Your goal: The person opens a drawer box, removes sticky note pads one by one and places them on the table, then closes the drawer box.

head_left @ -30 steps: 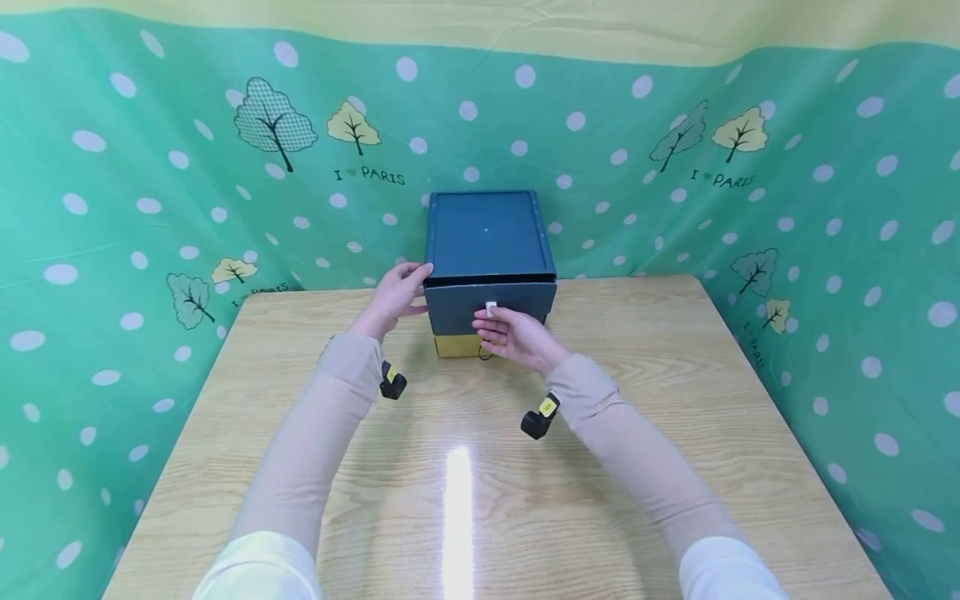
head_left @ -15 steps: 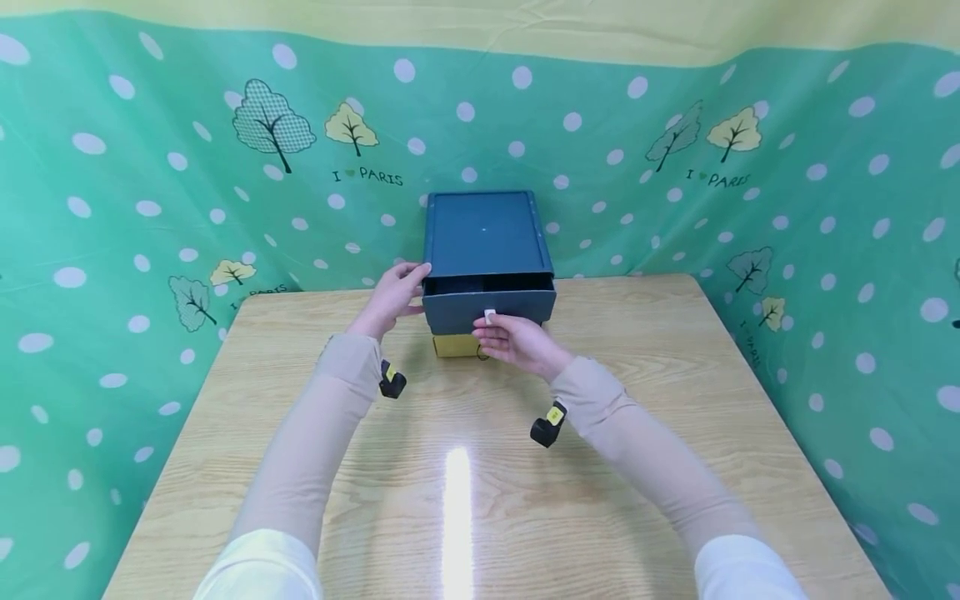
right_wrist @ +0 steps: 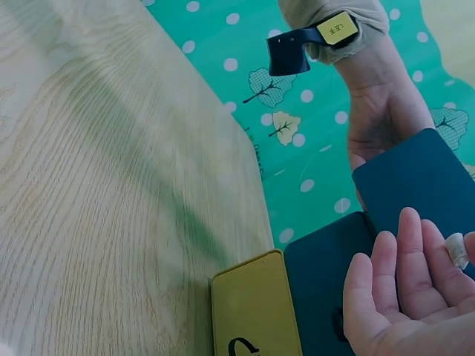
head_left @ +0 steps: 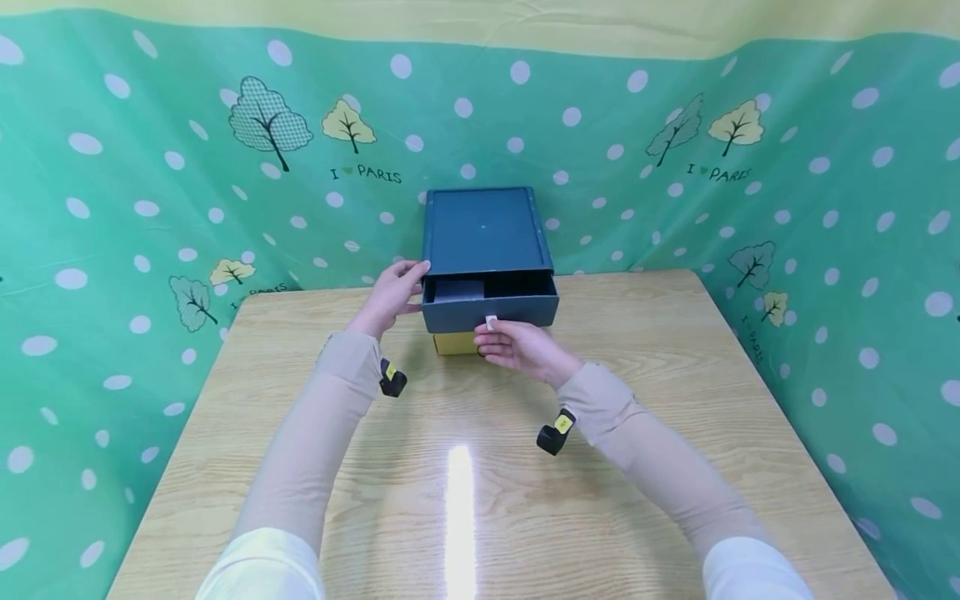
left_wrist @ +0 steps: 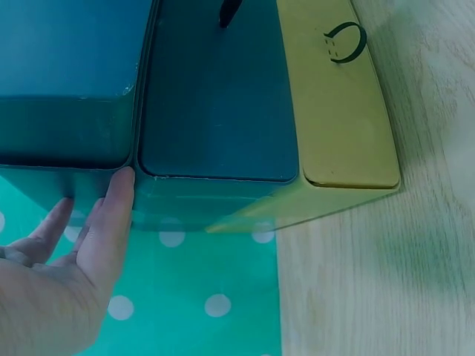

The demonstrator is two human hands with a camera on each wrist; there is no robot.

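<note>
A small blue drawer cabinet [head_left: 483, 229] stands at the back of the table. Its top drawer [head_left: 453, 317] is pulled partway out, and a flat pale grey thing [head_left: 459, 290] shows inside on the left. My right hand [head_left: 528, 348] pinches the small white pull [right_wrist: 456, 251] on that drawer's front between thumb and forefinger, its other fingers extended. At the cabinet's left side, my left hand [left_wrist: 82, 274] rests with its fingers straight against the wall. Below are a second blue drawer [left_wrist: 219, 104] and a yellow drawer [left_wrist: 345, 126] with a black loop, both closed.
A wooden table [head_left: 375, 483] carries the cabinet. Green dotted cloth [head_left: 480, 125] hangs close behind it and along both sides. Black cameras, one of them the right wrist camera [head_left: 557, 432], are strapped to the wrists.
The top drawer has slid out toward me, drawn by my right hand, and its inside with the pale thing has come into view. My left hand stays at the cabinet's side.
</note>
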